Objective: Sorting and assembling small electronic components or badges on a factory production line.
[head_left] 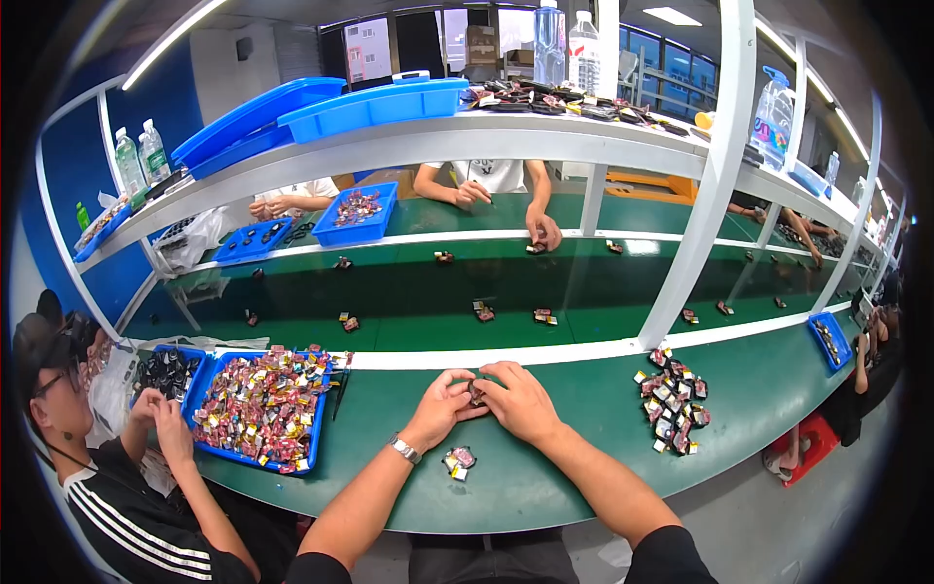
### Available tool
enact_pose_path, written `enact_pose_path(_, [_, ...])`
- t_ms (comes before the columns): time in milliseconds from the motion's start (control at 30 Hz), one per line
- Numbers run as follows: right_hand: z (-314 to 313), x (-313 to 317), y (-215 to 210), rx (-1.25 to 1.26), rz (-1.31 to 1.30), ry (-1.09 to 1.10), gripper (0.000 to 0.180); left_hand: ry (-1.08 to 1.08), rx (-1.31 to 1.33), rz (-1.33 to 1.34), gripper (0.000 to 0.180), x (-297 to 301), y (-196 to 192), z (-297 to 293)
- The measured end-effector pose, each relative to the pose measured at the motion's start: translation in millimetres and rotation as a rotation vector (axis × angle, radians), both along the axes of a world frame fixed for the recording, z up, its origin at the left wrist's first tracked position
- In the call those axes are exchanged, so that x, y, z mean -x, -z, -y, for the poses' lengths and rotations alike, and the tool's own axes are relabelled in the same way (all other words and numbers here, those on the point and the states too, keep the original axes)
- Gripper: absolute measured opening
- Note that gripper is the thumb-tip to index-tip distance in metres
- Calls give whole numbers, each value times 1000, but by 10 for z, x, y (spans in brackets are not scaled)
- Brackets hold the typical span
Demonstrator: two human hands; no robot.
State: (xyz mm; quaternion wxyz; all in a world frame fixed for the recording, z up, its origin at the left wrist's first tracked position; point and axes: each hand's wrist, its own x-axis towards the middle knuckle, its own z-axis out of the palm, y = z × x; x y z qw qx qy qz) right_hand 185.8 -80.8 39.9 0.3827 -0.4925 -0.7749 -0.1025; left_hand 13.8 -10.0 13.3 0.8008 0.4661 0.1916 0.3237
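Over the green table, my left hand (443, 407) and my right hand (523, 404) meet, closed on a small dark part (477, 392). Fingers cover most of it, so its exact kind stays hidden. My left wrist wears a metal watch. Below my hands lies a small electronic assembly (458, 461) with reddish, white and yellow pieces. To the right is a loose pile (673, 401) of small black assemblies with similar white, yellow and reddish parts. Left of my hands, a blue tray (316, 443) is heaped with small reddish components.
A conveyor belt (418, 302) carries spaced small assemblies beyond the white rail (506, 356). A white post (696, 214) rises on the right, below a shelf (389, 136) holding bins and bottles. A co-worker (146, 487) sits close on my left; others work across the belt.
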Motion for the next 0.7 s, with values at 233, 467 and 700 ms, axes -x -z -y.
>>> enact_pose_path(233, [7, -19, -48, 18, 24, -16, 22, -16, -36, -37, 31, -27, -22, 9])
enact_pose_path(467, [-9, -77, -18, 38, -15, -84, 19, 19, -67, -45, 31, -26, -10, 21])
enact_pose_path(700, [-49, -142, -9, 129, -33, -138, 20, 19, -104, -65, 31, -19, 5, 12])
